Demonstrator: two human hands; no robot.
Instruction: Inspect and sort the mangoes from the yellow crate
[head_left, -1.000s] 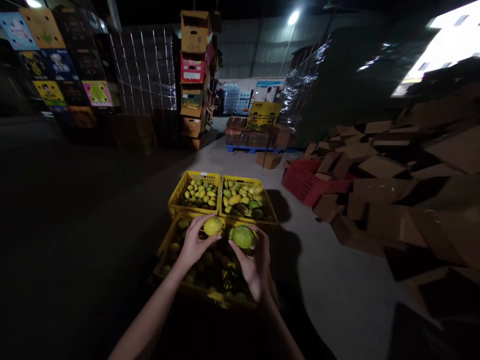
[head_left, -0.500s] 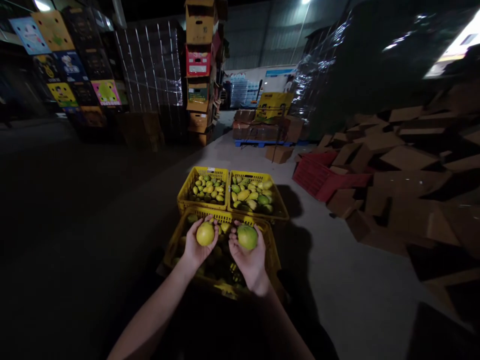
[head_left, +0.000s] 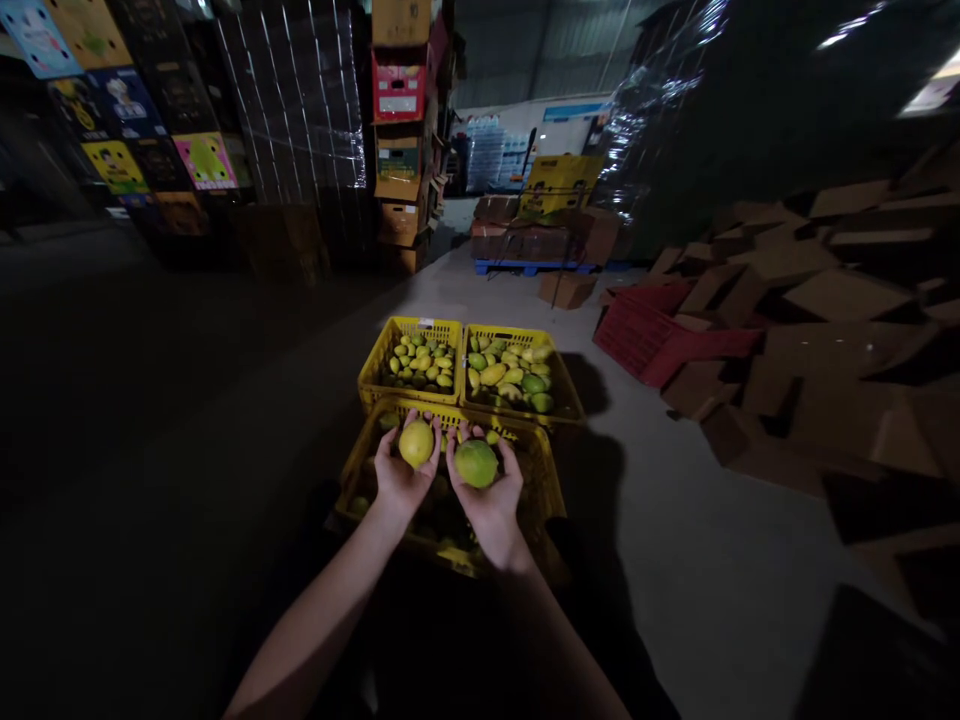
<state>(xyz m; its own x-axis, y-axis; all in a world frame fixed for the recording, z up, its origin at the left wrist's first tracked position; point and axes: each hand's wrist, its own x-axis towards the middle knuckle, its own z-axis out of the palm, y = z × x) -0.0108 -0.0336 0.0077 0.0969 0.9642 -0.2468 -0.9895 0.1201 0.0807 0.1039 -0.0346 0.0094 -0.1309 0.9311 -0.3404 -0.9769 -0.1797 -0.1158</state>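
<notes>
My left hand [head_left: 399,478] is palm up with its fingers curled round a yellow mango [head_left: 416,442]. Close beside it, my right hand [head_left: 489,500] cups a green mango [head_left: 475,463] the same way. Both hands hover over the near yellow crate [head_left: 546,480], which holds several mangoes in shadow. Beyond it stand two more yellow crates side by side: the left crate [head_left: 375,366] with small yellow-green mangoes and the right crate [head_left: 564,392] with larger mixed ones.
A red crate [head_left: 645,335] lies tipped to the right, against a large heap of flattened cardboard boxes [head_left: 825,310]. A tall stack of cartons [head_left: 401,130] and wrapped pallets [head_left: 300,120] stand behind. Pale concrete floor [head_left: 675,520] stretches to the right.
Both hands turned palm up, with the mangoes now resting in the palms, and drew closer together. The view shifted, so the crates sit higher in the picture.
</notes>
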